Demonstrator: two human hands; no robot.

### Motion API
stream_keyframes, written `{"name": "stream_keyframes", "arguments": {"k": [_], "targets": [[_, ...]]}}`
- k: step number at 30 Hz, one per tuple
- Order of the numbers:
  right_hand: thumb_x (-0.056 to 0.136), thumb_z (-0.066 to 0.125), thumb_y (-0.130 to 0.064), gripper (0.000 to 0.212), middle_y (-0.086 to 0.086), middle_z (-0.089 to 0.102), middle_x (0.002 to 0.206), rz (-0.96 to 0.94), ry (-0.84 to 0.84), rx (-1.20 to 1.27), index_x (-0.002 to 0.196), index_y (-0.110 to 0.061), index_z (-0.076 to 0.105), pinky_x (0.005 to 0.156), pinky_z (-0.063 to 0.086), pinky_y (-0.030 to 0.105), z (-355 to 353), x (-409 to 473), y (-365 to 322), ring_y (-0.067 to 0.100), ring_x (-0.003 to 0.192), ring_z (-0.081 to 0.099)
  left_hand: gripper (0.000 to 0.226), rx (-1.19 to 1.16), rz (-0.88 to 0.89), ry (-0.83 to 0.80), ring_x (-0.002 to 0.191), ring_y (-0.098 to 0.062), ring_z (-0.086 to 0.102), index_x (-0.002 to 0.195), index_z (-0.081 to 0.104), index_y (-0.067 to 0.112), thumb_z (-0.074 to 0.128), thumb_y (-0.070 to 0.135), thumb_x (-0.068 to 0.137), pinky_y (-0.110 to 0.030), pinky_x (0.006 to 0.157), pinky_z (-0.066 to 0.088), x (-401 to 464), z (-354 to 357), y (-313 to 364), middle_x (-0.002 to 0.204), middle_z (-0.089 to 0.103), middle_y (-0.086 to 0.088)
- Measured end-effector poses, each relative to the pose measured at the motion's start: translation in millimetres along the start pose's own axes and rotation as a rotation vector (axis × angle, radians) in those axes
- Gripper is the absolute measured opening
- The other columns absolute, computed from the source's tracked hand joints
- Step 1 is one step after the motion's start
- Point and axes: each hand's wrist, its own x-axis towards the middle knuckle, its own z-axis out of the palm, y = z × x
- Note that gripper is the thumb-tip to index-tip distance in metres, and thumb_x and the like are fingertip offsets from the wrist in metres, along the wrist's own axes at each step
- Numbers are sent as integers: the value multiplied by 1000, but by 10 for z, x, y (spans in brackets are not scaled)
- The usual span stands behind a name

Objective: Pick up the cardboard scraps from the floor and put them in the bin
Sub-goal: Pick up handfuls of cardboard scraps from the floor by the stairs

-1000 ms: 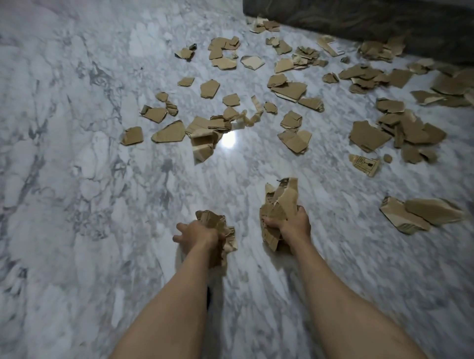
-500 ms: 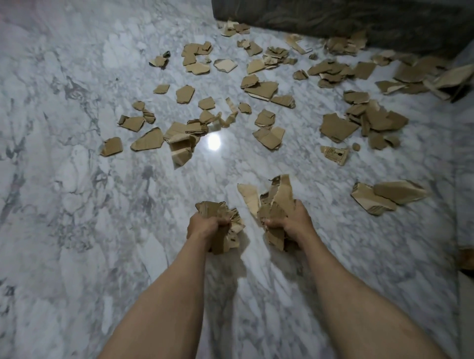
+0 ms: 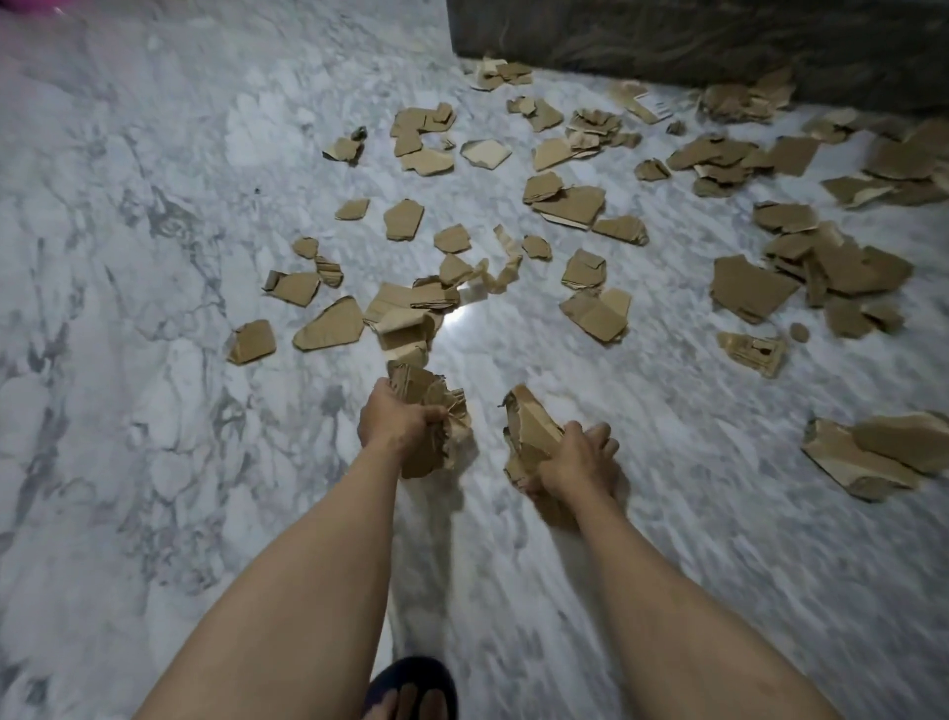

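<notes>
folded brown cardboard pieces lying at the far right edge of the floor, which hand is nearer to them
Right. The right hand, gripping a wad of scraps, sits left of the folded brown cardboard pieces across bare marble; the left hand, also clutching scraps, is farther left still.

White marble floor with grey veining, glossy, spread across nearly the whole view. Bright round glare spot reflected near the middle. Dark stone slab or block with wavy streaks at the far right, standing on the floor along its far edge. Dark blue slipper on a foot at the near edge, just right of centre. Sliver of pink in the far left corner, too small to identify.
</notes>
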Motion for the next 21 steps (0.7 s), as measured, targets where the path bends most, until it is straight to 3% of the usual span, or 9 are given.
{"name": "stream_keyframes", "arguments": {"k": [2, 6, 8, 10, 11, 13, 16, 19, 21], "targets": [[77, 78, -26, 53, 9, 43, 128, -22, 12, -8, 117, -18, 44, 83, 43, 39, -17, 72, -125, 31, 117, 45, 63, 42, 30, -6, 96, -30, 60, 111, 47, 15, 89, 33, 67, -35, 78, 45, 193, 3, 145, 110, 65, -7], [77, 74, -25, 48, 7, 62, 115, -1, 49, -11, 111, -21, 41, 74, 43, 34, 19, 181, -326, 32, 104, 60, 90, 110, 100, -43, 116, -38, 58, 137, 34, 16, 90, 28, 68, -40, 90, 47, 617, 27, 474, 128, 60, -14], [75, 76, -27, 52, 6, 63, 115, 25, 32, 5, 114, -23, 42, 75, 45, 35, 30, 244, -410, 32, 104, 60, 116, 220, 119, -85, 123, -41, 54, 155, 11, 20, 89, 26, 69, -44, 95, 47, 855, 38, 566, 138, 54, -19], [74, 77, -29, 52, 6, 63, 115, 41, 8, -2, 112, -24, 41, 74, 45, 34, 25, 319, -506, 32, 104, 61, 125, 293, 73, -149, 129, -42, 49, 157, -10, 21, 84, 27, 75, -47, 101, 45, 1079, 42, 582, 148, 44, -21], [74, 77, -29, 51, 6, 62, 115, 45, -4, -15, 110, -25, 40, 74, 45, 34, 13, 355, -558, 32, 103, 61, 122, 299, 30, -177, 131, -42, 46, 157, -8, 20, 82, 28, 76, -47, 103, 44, 1169, 48, 571, 150, 41, -21], [74, 76, -28, 49, 6, 62, 113, 60, -15, -35, 108, -25, 40, 74, 46, 34, -19, 396, -661, 32, 102, 62, 102, 310, -12, -203, 128, -41, 49, 153, 18, 16, 83, 29, 75, -44, 99, 46, 1247, 58, 567, 144, 46, -18], [76, 72, -26, 48, 5, 63, 113, 94, -11, -60, 115, -24, 43, 74, 46, 33, -51, 337, -769, 30, 101, 62, 55, 301, 17, -120, 114, -39, 56, 125, 51, 10, 75, 36, 82, -42, 90, 52, 1160, 84, 586, 129, 54, -16], [79, 68, -23, 47, 3, 63, 114, 126, 26, -61, 118, -23, 42, 72, 45, 31, -48, 243, -844, 28, 101, 62, 55, 312, -26, -112, 118, -39, 47, 122, 55, 8, 71, 44, 85, -45, 94, 50, 1000, 48, 563, 138, 36, -15], [80, 67, -24, 45, 3, 64, 116, 140, 18, -67, 118, -24, 43, 75, 48, 32, -78, 211, -874, 27, 102, 62, 51, 336, 1, -135, 119, -37, 42, 120, 55, 8, 73, 39, 84, -44, 94, 49, 929, 9, 502, 145, 28, -12]]}}
